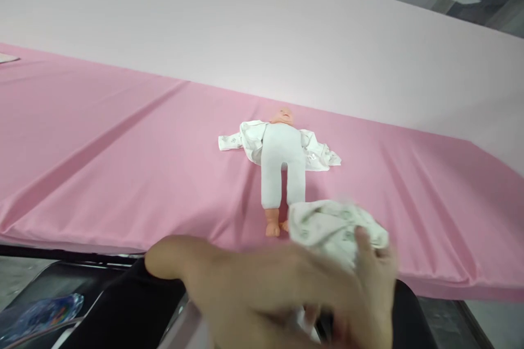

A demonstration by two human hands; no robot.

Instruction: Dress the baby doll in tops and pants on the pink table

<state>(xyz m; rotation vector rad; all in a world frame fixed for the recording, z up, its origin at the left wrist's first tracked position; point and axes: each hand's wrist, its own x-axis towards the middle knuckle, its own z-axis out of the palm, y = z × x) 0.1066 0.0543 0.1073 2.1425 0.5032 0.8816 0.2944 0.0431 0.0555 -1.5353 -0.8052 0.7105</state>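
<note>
My left hand (262,289) fills the bottom of the view, blurred, its back toward me and the thumb stretched out to the left. Whether its fingers are curled on anything I cannot tell, since the palm side is hidden. Just past it on the right, my right hand (379,262) shows only as fingertips and a bit of knuckle, and these are closed on a crumpled piece of white printed cloth (335,226), which bunches up above the fingers. A dark sleeve lies under each wrist at the lower edge.

The bundle of cloth sits right beside the doll (282,166), at the doll's feet and slightly to their right, covering one foot partly. The doll lies on its back, head away from me and legs pointing at me, with a white soft body and bare peach feet and head. Spread beneath the doll's upper body is a second white printed garment (317,155), opened flat, its sides reaching out to the left and right of the torso.

All of this rests on a pink sheet (102,152) with long creases. Beyond the doll's head a paler pink surface (245,27) rises.
</note>
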